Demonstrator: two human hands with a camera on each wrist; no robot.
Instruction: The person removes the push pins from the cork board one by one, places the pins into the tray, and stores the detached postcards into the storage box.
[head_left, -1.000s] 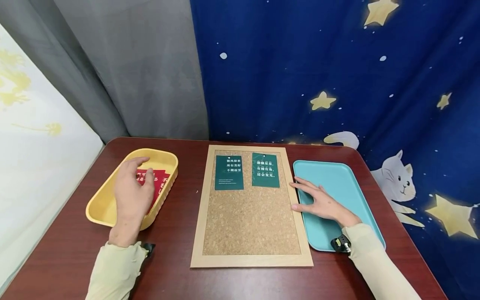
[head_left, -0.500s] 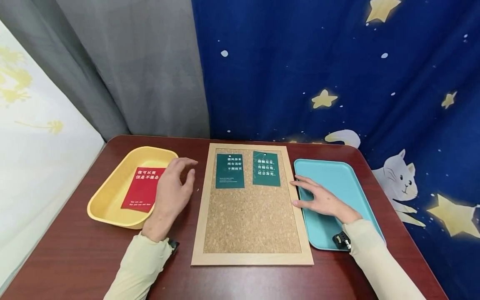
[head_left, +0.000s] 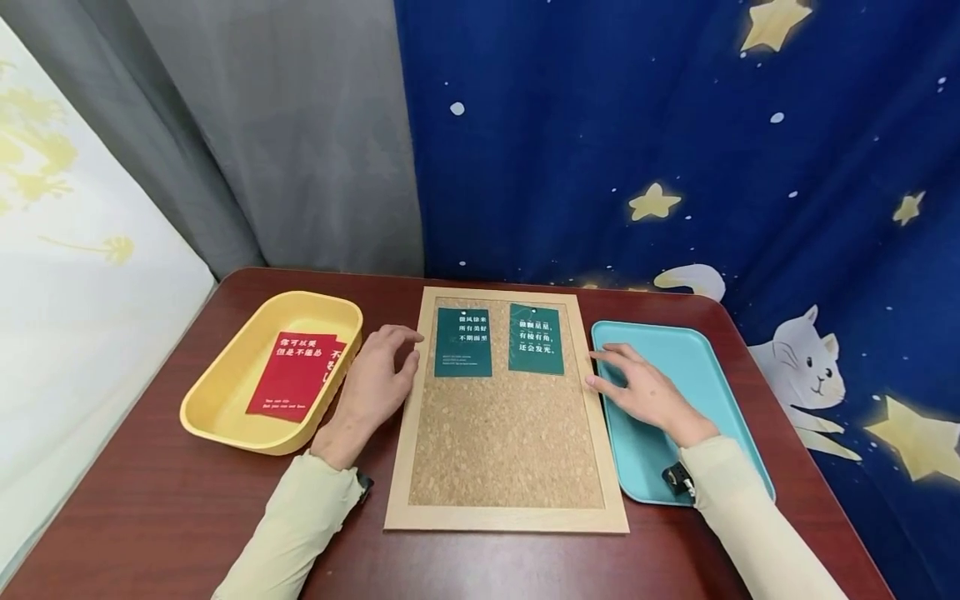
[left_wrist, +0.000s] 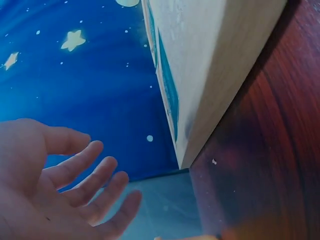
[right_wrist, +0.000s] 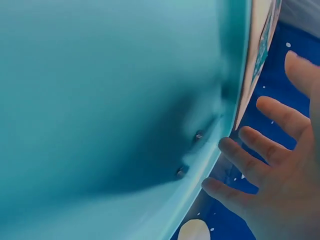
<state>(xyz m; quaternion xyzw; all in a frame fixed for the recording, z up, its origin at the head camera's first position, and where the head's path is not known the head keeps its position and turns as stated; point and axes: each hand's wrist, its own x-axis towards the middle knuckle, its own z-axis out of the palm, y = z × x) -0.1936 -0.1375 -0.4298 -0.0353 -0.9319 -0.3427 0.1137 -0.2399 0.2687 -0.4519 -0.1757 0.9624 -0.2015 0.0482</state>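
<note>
A wood-framed cork board (head_left: 506, 442) lies in the middle of the table. Two green cards are pinned at its top, one on the left (head_left: 462, 358) and one on the right (head_left: 536, 358). My left hand (head_left: 372, 387) hovers at the board's left edge with loosely bent fingers, holding nothing; the left wrist view shows this hand (left_wrist: 60, 185) apart from the frame. At the opposite edge, my right hand (head_left: 645, 392) hangs over the blue tray (head_left: 682, 350) with spread fingers and nothing in them. Whether its fingertips touch the frame, I cannot tell.
On the left stands a yellow basket (head_left: 225, 417) with red cards (head_left: 288, 379) inside. Two small shiny pin heads, one of them a dark pin (right_wrist: 198, 135), lie in the blue tray. Curtains (head_left: 525, 150) hang behind the table (head_left: 450, 567).
My left hand has moved right, from over the yellow basket to the board's left edge, uncovering the red cards. My right hand has stayed nearly in place.
</note>
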